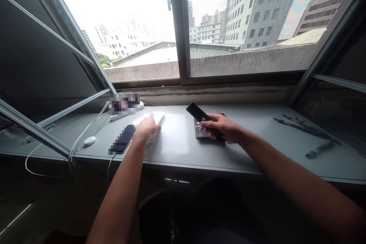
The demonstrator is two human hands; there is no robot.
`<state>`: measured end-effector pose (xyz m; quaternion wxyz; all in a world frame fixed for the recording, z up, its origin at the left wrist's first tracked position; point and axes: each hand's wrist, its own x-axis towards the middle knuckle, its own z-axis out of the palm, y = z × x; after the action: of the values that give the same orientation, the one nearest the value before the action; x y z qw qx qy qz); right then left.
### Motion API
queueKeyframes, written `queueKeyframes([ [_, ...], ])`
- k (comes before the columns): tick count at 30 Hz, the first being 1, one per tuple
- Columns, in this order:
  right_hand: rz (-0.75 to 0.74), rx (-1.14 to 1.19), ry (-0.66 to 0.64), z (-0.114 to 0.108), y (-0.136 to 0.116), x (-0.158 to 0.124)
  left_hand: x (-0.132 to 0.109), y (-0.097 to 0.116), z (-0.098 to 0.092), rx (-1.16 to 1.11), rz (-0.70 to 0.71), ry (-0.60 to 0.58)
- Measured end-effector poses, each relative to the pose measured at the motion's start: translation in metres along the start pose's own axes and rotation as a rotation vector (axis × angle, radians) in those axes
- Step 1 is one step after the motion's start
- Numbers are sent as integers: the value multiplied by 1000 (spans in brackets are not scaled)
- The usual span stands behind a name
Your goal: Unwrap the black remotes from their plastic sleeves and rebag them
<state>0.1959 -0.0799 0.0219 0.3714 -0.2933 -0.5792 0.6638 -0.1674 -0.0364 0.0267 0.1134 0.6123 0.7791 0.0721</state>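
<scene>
My right hand [219,124] is closed around a black remote control [197,112], its far end tilted up to the left. Directly under it, more black remotes [201,133] with rows of buttons lie on the grey desk [177,145]; how many is hidden by the hand. To the left, my left hand [147,126] is closed over a white, slim thing [159,117] lying in the bright glare. A clear plastic edge seems to show below it, but its kind cannot be made out. Beside that hand lies a dark smartphone [126,141] with a white cable.
A white power strip [127,112] with blurred contents sits at the back left. White cables [91,129] and a round white puck [89,141] lie near the metal frame [82,57]. Dark metal bars [305,127] lie at the right. A window [183,26] rises behind.
</scene>
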Motion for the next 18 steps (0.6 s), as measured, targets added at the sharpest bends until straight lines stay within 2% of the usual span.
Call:
queueKeyframes([
  [2, 20, 78, 19, 0, -1, 0, -2, 9, 2, 5, -20, 54],
  [4, 59, 169, 21, 0, -2, 1, -3, 25, 7, -29, 40, 210],
  [6, 97, 261, 12, -2, -2, 3, -3, 49, 15, -179, 232, 420],
  [8, 114, 339, 6, -4, -2, 4, 1, 78, 27, -444, 401, 514],
  [9, 114, 374, 8, -5, -2, 5, 4, 93, 34, -605, 462, 509],
  [11, 118, 436, 14, -6, -3, 5, 11, 121, 48, -875, 554, 423],
  [13, 136, 492, 23, -6, -4, 5, 17, 139, 63, -1018, 588, 328],
  [15, 155, 542, 27, -5, -6, 5, 21, 146, 77, -1063, 598, 293],
  [18, 161, 628, 31, -3, -8, 4, 25, 139, 93, -1009, 617, 253],
])
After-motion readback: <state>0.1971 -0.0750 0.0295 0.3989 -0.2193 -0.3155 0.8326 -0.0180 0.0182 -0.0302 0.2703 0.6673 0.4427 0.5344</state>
